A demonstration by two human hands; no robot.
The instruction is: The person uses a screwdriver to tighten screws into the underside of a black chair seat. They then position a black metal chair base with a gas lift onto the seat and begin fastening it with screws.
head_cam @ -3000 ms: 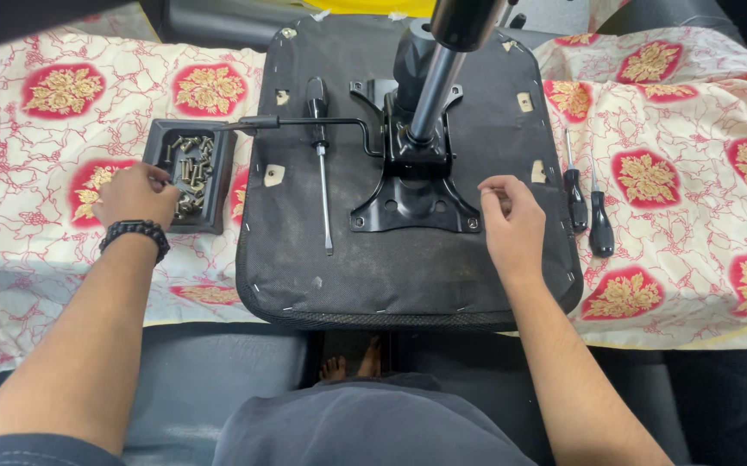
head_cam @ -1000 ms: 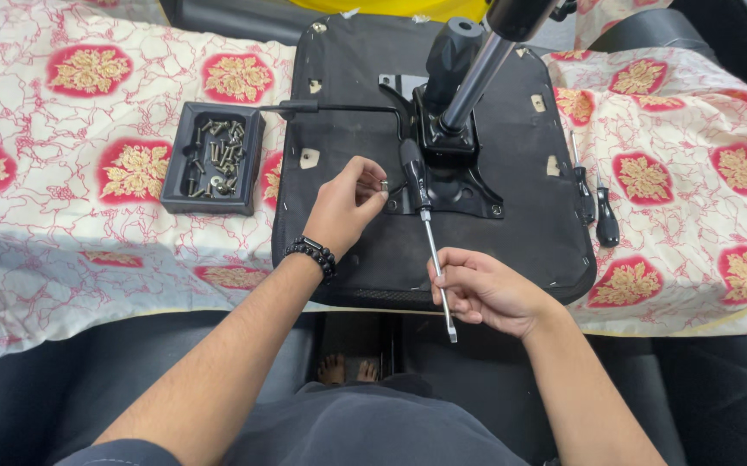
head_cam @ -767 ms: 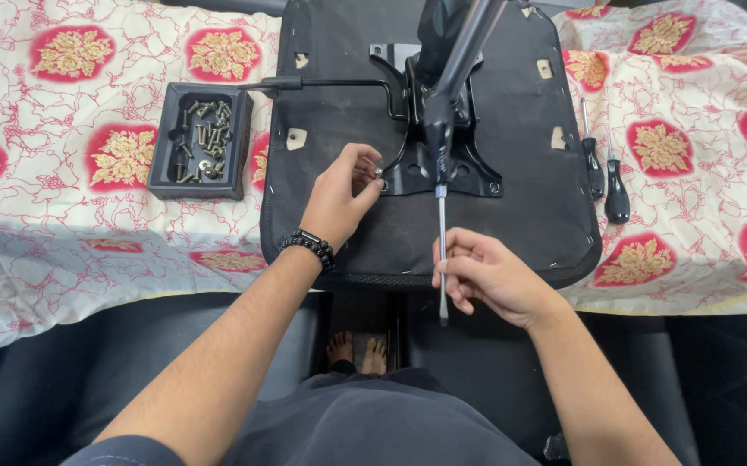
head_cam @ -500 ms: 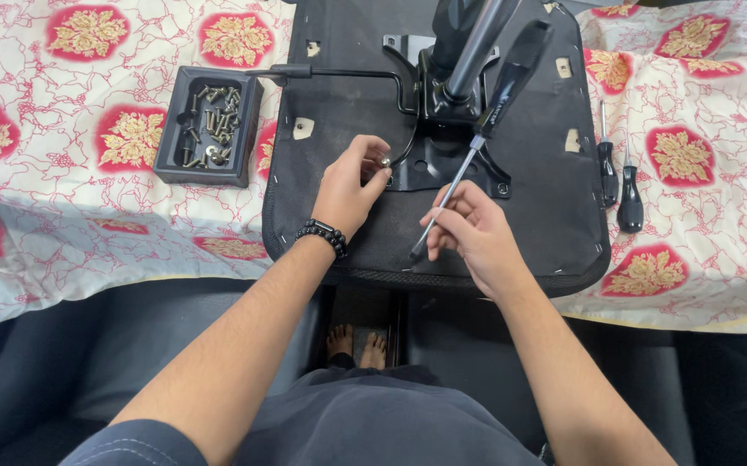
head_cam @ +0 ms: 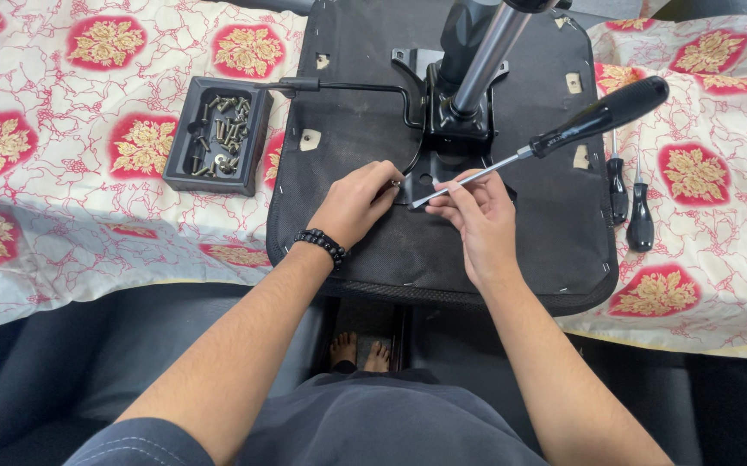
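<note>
An upturned black chair seat [head_cam: 520, 233] lies on the table with a black metal mechanism plate [head_cam: 442, 129] and a grey gas cylinder [head_cam: 486, 52] standing up from it. My left hand [head_cam: 358, 203], with a dark bead bracelet at the wrist, pinches a small screw at the plate's front left corner. My right hand [head_cam: 477, 216] grips the metal shaft of a long black-handled screwdriver [head_cam: 563, 134]. Its tip points at the screw by my left fingers and its handle slants up to the right.
A black tray of screws [head_cam: 218, 134] sits left of the seat on a white cloth with red and gold flowers [head_cam: 63, 147]. Two more black-handled screwdrivers [head_cam: 630, 203] lie to the right. A lever rod [head_cam: 348, 86] runs from the plate. Bare feet show below the table.
My right hand picked up the long screwdriver, swung it round and brought its tip to the plate's corner. My left hand left the screw tray and settled at that corner.
</note>
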